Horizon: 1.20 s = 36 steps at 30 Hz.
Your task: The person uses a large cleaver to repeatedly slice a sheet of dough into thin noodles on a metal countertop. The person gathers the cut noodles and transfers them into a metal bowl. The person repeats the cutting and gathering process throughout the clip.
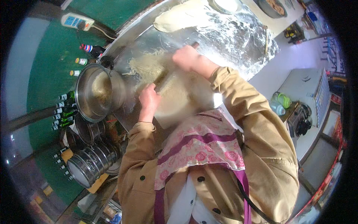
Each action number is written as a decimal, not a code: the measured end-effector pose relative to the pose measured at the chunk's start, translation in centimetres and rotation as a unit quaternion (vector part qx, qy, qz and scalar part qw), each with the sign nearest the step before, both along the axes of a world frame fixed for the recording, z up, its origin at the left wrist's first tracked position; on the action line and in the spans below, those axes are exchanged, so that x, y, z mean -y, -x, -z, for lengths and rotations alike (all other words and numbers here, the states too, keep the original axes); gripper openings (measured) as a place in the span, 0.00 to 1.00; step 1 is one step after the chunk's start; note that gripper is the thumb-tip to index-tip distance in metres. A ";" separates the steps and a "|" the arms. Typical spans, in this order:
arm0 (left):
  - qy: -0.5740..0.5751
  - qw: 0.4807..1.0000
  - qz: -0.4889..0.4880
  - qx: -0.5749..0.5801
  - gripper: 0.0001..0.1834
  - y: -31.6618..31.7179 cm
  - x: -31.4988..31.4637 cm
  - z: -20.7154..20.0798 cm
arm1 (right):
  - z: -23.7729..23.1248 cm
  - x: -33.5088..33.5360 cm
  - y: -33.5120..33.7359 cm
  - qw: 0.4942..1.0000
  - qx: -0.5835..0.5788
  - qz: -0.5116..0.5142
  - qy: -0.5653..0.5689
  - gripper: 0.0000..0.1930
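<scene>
My right hand (187, 59) is closed around the brown handle (195, 45) of what looks like a knife. Its blade is blurred, and the fist partly hides it. My left hand (149, 99) rests with bent fingers on the edge of a pale, folded dough sheet (175, 98) on the metal worktop. Just beyond both hands, thin cut noodles (147, 66) lie in a loose heap. A haze blurs the middle of the picture, so the fingertips are unclear.
A large steel pot (82, 93) stands left of the worktop, with stacked round sieves (87, 164) below it. Bottles (67, 108) line the green wall. Another dough sheet (175, 16) and a floured surface (238, 41) lie beyond. A power strip (76, 21) hangs at the upper left.
</scene>
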<state>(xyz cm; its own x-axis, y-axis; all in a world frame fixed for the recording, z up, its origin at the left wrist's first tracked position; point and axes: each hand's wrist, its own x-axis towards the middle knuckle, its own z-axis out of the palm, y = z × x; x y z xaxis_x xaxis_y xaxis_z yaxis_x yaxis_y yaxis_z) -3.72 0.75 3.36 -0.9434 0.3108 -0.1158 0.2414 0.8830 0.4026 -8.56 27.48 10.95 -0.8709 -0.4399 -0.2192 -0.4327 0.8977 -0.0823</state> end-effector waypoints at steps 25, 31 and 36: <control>-0.013 1.000 0.026 0.006 0.09 -0.1 1.5 1.3 | 2.7 1.6 -5.6 0.997 0.048 0.062 -0.009 0.08; -0.012 0.992 0.083 -0.092 0.07 -0.1 0.9 3.0 | 0.9 1.5 -8.8 0.979 0.095 0.158 0.084 0.14; -0.180 0.982 0.008 -0.051 0.10 -0.3 1.9 1.4 | -2.3 1.4 -9.9 0.997 -0.024 0.075 0.026 0.17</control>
